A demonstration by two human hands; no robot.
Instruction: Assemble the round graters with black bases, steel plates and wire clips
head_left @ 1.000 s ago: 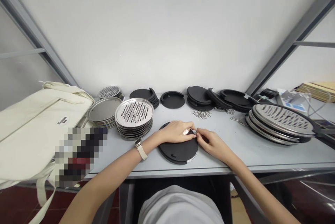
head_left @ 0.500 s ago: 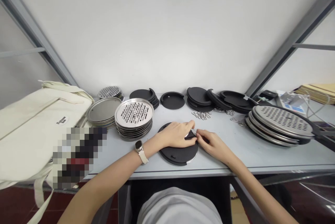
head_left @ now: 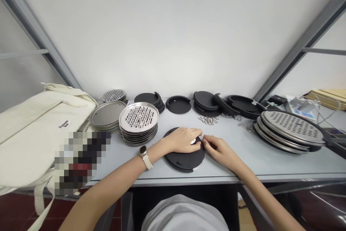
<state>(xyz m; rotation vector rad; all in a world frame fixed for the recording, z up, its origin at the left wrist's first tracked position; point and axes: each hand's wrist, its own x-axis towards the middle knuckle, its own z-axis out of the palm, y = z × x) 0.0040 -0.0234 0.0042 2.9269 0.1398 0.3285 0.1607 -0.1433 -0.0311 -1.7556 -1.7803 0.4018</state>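
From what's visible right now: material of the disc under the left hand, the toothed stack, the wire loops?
Black disc: matte, probably plastic, given its even, dull surface; coated metal possible.
Toothed stack: bright silver metal, likely stainless; the rims shine.
Wire loops: thin, shiny metal, alloy unclear.

On the table (head_left: 235, 133), the disc (head_left: 186, 160) lies at front center, beneath the left hand (head_left: 183, 140). The right hand (head_left: 218, 148) is at the disc's right edge; a clip (head_left: 200, 137) lies between the hands. Left of the disc, in order: grater stack (head_left: 139, 117), plate stack (head_left: 108, 114), bag (head_left: 38, 137). Right: tray stack (head_left: 293, 125). Behind: loose clips (head_left: 208, 120), then lids (head_left: 178, 105) near the wall (head_left: 173, 36).
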